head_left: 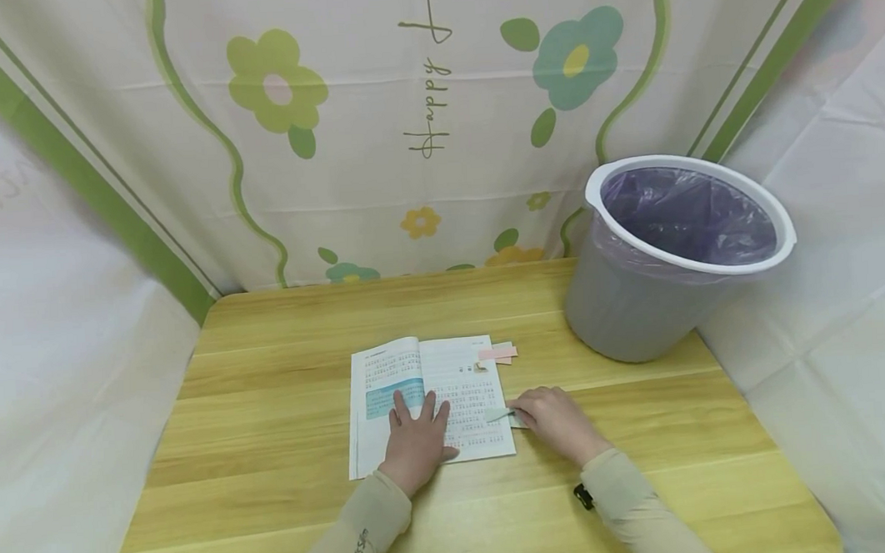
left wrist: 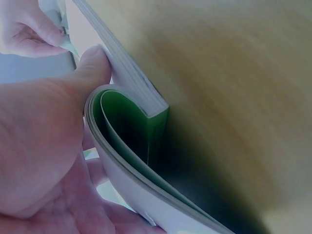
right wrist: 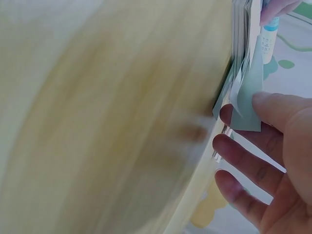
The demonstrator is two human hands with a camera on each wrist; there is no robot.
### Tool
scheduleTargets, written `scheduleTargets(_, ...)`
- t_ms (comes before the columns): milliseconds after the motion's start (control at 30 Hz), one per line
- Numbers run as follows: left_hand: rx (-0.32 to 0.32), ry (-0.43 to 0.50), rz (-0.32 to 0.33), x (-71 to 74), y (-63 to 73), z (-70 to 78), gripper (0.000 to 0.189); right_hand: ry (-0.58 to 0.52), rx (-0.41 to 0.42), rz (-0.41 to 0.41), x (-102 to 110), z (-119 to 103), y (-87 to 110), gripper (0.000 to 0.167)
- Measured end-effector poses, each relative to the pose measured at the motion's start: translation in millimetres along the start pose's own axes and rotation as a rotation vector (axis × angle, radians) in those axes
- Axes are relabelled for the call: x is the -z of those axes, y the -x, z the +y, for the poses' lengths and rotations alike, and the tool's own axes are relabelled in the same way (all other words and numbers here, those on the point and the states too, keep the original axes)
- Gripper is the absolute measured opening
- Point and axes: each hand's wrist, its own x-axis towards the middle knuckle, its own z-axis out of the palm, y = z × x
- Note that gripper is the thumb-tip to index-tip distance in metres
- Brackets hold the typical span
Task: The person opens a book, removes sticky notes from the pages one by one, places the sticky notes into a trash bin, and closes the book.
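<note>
An open book point(head_left: 458, 359) lies on the wooden table, its left page carrying a blue text box. Fingers spread, my left hand point(head_left: 415, 445) presses on the pages near the spine. At the right page's edge my right hand point(head_left: 555, 421) pinches a pale green sticky note point(head_left: 499, 414) between thumb and index finger. In the right wrist view this green sticky note point(right wrist: 249, 100) stands out from the page edges, and the other fingers are spread apart. Pink sticky notes point(head_left: 497, 354) stick out higher on the same edge. The left wrist view shows the book's curled pages point(left wrist: 126, 141) under my left palm.
A grey trash bin point(head_left: 632, 308) with a white rim and a purple liner stands at the table's back right. A patterned cloth point(head_left: 376, 146) hangs behind the wooden table point(head_left: 270, 419). A dark watch-like object point(head_left: 583, 496) is by the right sleeve.
</note>
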Motion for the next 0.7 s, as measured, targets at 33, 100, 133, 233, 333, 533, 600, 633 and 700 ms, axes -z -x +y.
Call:
scheduleTargets(33,-0.001,0.0,0.003,0.2,0.0,-0.1,0.077,-0.002,-0.005,0.0,0.4,-0.2,-0.1,0.012)
scheduleTargets(100,-0.003,0.002,0.006,0.5,0.0,-0.1,0.077,-0.008,-0.015,-0.002,1.0,-0.4,-0.6,0.012)
scheduleTargets(133,-0.003,0.004,0.009,0.7,0.0,-0.1,0.077,-0.01,-0.021,-0.003,1.2,-0.5,-0.9,0.012)
scheduleTargets(233,-0.006,0.003,0.014,0.7,-0.1,-0.3,0.076,-0.015,-0.042,-0.005,1.6,-0.4,-1.6,0.011)
scheduleTargets(333,-0.008,-0.005,0.015,0.6,0.4,-0.5,0.076,-0.016,-0.054,0.0,1.2,0.2,-2.3,0.009)
scheduleTargets(533,-0.01,-0.021,0.013,0.6,1.1,-0.6,0.076,-0.025,-0.067,0.02,1.2,0.0,-3.3,0.007)
scheduleTargets(600,-0.008,-0.021,0.011,0.8,1.3,-0.6,0.076,-0.027,-0.077,0.022,2.0,-0.5,-3.6,0.006)
scheduleTargets(633,-0.008,-0.02,0.011,0.6,1.0,-0.7,0.076,-0.027,-0.081,0.022,2.3,-0.7,-3.7,0.006)
scheduleTargets(700,-0.006,-0.016,0.008,0.5,0.8,-0.7,0.076,-0.03,-0.089,0.021,3.6,-1.2,-4.0,0.007)
